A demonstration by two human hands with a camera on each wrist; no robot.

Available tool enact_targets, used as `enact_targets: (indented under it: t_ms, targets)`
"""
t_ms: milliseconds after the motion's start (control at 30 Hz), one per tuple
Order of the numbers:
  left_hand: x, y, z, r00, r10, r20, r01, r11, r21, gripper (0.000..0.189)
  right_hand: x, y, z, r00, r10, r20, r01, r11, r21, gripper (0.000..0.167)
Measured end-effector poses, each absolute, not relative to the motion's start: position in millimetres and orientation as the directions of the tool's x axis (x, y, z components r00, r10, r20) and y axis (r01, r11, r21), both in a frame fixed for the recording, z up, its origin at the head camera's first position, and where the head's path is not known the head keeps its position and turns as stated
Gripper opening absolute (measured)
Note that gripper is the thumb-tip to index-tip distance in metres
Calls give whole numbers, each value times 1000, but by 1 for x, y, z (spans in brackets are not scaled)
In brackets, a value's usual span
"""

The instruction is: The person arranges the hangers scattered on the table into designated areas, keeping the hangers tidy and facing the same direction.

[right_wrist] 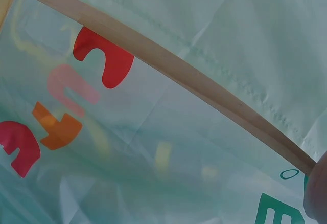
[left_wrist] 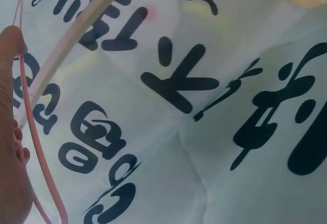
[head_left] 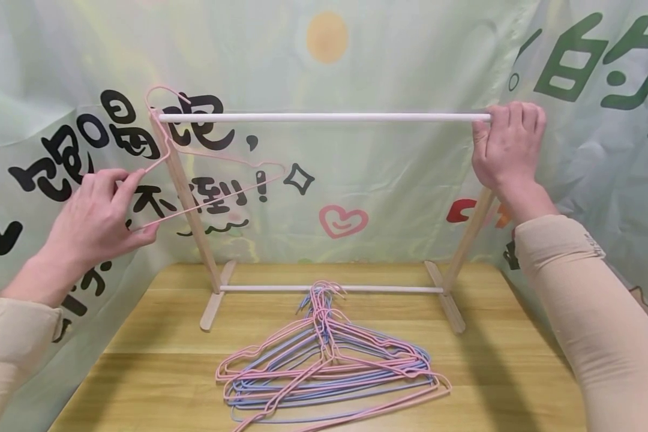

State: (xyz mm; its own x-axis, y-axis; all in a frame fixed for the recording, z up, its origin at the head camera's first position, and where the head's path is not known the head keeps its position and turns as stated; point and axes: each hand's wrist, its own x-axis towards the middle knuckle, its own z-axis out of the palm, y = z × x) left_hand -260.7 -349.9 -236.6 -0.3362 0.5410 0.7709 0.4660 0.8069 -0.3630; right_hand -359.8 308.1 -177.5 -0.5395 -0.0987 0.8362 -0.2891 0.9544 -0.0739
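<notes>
My left hand [head_left: 99, 213] pinches one end of a pink wire hanger [head_left: 232, 191] between thumb and fingers. The hanger's hook curves up over the left end of the white rail [head_left: 324, 117], beside the top of the rack's left wooden post [head_left: 186, 198]. In the left wrist view the hand [left_wrist: 14, 147] shows at the left edge along the pink wire [left_wrist: 38, 147]. My right hand [head_left: 510, 144] grips the rail's right end, where it meets the right post [head_left: 470, 240]. A thumb or finger [right_wrist: 318, 191] shows at the post's end in the right wrist view.
Several pink and blue hangers [head_left: 329, 372] lie in an overlapping pile on the wooden table [head_left: 156, 336], hooks toward the rack. The rack's lower white bar [head_left: 389, 289] runs behind them, between two wooden feet [head_left: 212, 309]. A printed cloth [head_left: 410, 66] hangs behind.
</notes>
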Motion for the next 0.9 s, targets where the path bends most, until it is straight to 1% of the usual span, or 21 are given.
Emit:
enact_targets:
  t_ms: [367, 500, 600, 667, 733, 900]
  targets:
    - [-262, -355, -255, -387, 568, 726, 482, 796, -366, 88, -361, 309, -179, -537, -97, 838, -291, 954, -75, 57]
    - [-264, -355, -261, -365, 577, 730, 482, 788, -382, 86, -361, 310, -180, -531, -102, 841, -296, 952, -71, 58]
    - [-268, -354, -266, -327, 587, 741, 477, 779, -406, 83, -361, 310, -180, -529, -100, 843, -296, 952, -73, 58]
    - [-269, -354, -270, -313, 585, 748, 472, 779, -412, 82, -361, 310, -180, -530, -99, 842, -296, 952, -74, 57]
    - [-270, -354, -274, -311, 581, 752, 469, 782, -410, 82, -361, 310, -180, -531, -101, 841, -296, 952, -73, 57]
    - [-271, -354, -278, -332, 569, 753, 476, 790, -387, 83, -362, 309, -180, -537, -101, 837, -291, 954, -71, 57]
